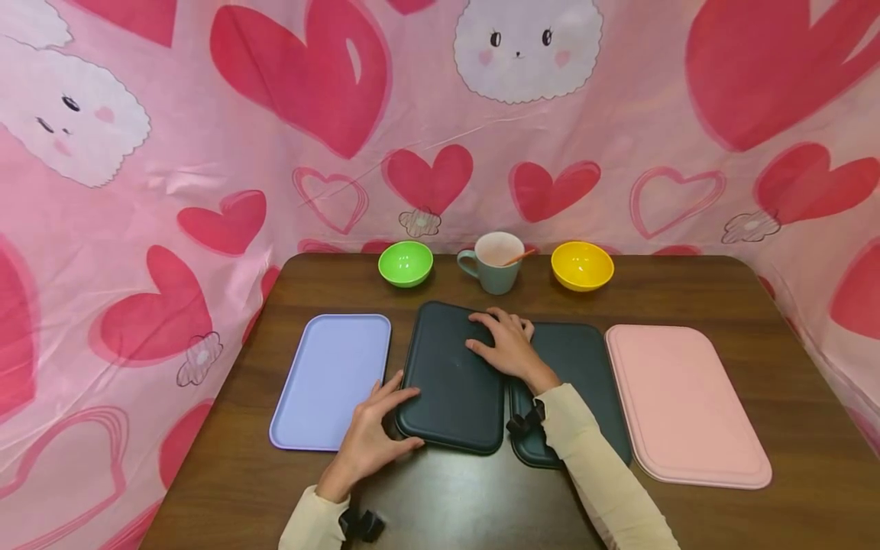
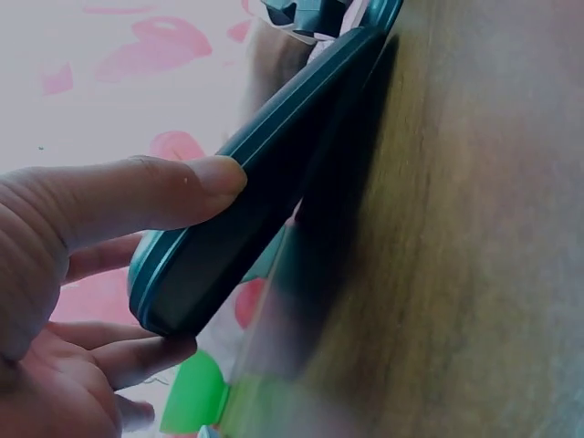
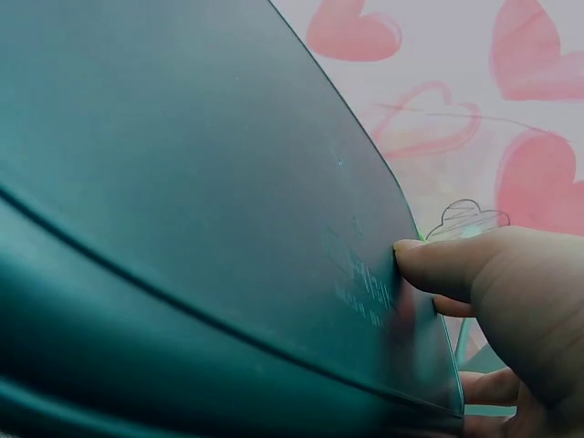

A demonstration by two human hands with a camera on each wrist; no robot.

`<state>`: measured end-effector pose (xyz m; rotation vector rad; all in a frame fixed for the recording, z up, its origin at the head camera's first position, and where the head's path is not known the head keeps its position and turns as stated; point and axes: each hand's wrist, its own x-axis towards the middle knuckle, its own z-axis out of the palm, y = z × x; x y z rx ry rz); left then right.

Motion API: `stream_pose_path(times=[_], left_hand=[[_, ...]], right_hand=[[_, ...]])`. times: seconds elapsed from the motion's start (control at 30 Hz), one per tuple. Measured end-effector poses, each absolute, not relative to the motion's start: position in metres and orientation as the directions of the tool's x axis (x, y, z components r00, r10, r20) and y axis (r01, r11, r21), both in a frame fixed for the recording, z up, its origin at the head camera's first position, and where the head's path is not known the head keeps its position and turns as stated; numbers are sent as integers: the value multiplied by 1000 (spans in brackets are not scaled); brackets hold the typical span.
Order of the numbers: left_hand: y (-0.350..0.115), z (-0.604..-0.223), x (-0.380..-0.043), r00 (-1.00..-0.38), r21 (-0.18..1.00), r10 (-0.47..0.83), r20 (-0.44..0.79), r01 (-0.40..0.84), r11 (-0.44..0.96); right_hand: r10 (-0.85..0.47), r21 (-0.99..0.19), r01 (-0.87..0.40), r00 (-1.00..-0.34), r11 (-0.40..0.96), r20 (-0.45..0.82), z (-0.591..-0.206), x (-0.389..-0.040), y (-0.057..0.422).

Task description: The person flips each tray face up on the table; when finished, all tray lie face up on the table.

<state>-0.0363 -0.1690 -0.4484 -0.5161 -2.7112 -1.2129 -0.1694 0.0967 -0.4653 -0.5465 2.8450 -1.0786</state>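
Note:
Both hands hold a dark green tray [image 1: 450, 374], its flat face with faint embossed lettering turned up. My left hand [image 1: 374, 428] grips its near left corner, thumb along the near edge and fingers spread at the side. In the left wrist view that corner of the tray [image 2: 210, 237] is raised off the table and the tray slants down away from it. With the thumb on the face and fingers over the far right edge, my right hand [image 1: 509, 344] grips the other side. A second dark green tray [image 1: 577, 359] lies to the right, partly under the right forearm.
A lavender tray [image 1: 330, 374] lies on the left of the brown table [image 1: 447, 504], a pink tray [image 1: 687, 405] on the right. Along the back stand a green bowl [image 1: 406, 267], a mug [image 1: 496, 275] with an orange stick inside, and a yellow bowl [image 1: 582, 271].

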Motion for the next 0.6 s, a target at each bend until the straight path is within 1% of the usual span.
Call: stream_pose_path(times=[0.23, 0.6], left_hand=[[-167, -443, -34, -946, 719, 221, 236, 323, 615], [-164, -439, -33, -968, 726, 192, 163, 249, 641]], right_hand=[[-341, -682, -295, -938, 670, 70, -466, -169, 98], [-339, -696, -280, -939, 662, 56, -468, -171, 98]])
